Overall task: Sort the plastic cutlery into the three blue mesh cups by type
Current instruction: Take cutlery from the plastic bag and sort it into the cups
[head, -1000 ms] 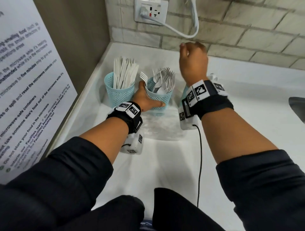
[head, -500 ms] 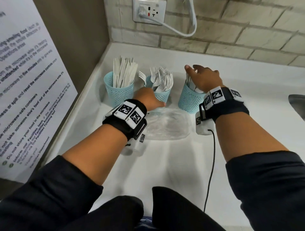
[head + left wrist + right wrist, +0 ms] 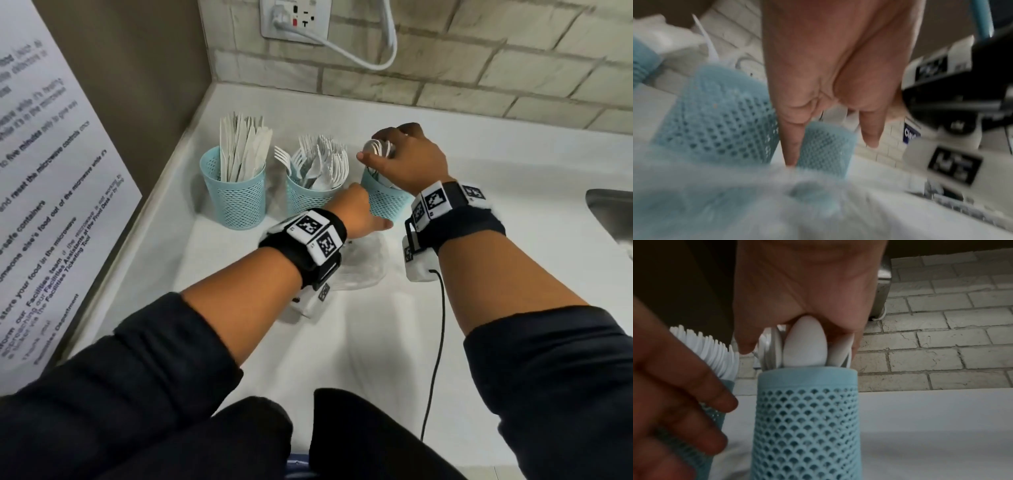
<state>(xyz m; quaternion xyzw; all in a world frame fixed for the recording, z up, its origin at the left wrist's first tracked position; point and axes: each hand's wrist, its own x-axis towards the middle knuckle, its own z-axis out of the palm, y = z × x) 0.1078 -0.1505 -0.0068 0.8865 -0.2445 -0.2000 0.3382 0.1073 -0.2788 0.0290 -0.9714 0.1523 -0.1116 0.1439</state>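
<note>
Head view: 3 blue mesh cups in a row on the white counter point(image 3: 513, 144), tucked into the corner. knife cup point(image 3: 233, 195) on the left, fork cup point(image 3: 308, 197) in the middle, spoon cup point(image 3: 383, 202) on the right.
Cutlery: looks pretty much sorted already, knives point(image 3: 245, 144), forks point(image 3: 320, 157) and spoons point(image 3: 376, 149) each standing in their own cup.
Step in hand: my guess is it's seating the last spoons so they sit down in the bundle.
How to do it well: press straight down on the bowls, not sideways, since a tall light cup like that probably tips easily. Brace the cup low with the other hand, and let go only once the handles feel bottomed out.
Right hand point(image 3: 407, 161): arched over the spoon cup from above, wrist raised. Right wrist view shows the fingers point(image 3: 842, 321) and thumb curled around the spoon bowls point(image 3: 804, 344), bunching them together just above the rim.
Left hand point(image 3: 356, 214): low and reaching forward, down in front of the fork and spoon cups. Left wrist view is blurry, but the fingers point(image 3: 791, 146) look straight, with 1 poking down between the 2 cups, not wrapped around anything.
Also there: a clear plastic bag point(image 3: 359, 263) lying crumpled under the left wrist.
</note>
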